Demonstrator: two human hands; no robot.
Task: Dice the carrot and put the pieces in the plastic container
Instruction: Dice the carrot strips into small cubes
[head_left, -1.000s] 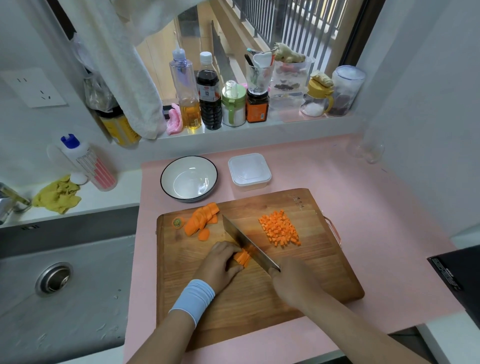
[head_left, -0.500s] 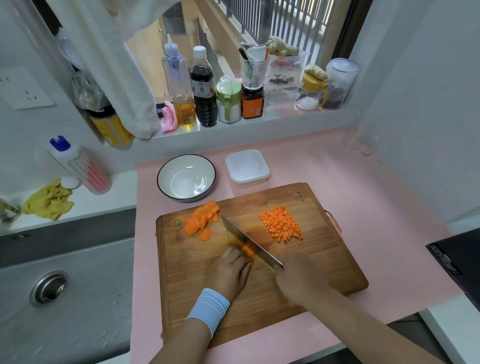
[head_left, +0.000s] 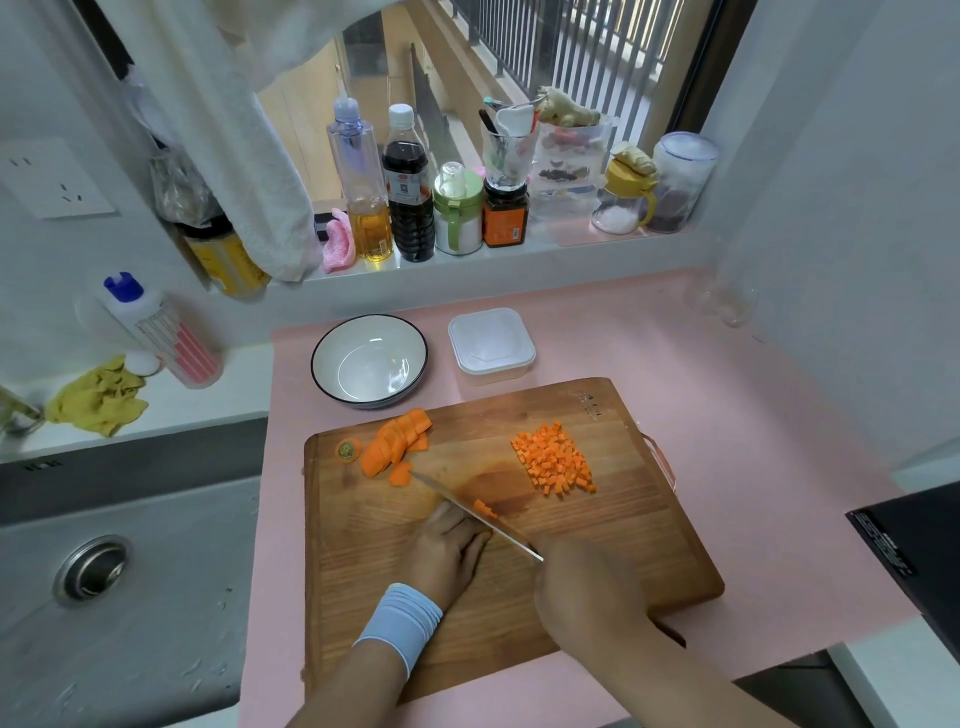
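My right hand grips the knife, blade down on the board. My left hand, fingers curled, sits against a carrot stub; whether it holds it, I cannot tell. Dice lie at 2 o'clock, the container at 12.

A pink mat covers the counter below the window sill. A wooden cutting board lies on it near the front edge, turned slightly askew. Behind the board, a white bowl with a dark rim stands just beside a closed plastic container, the bowl to the left. A clear glass stands in the far right corner. Left of the mat, the white counter carries a crumpled yellow cloth and a leaning bottle with a blue cap.
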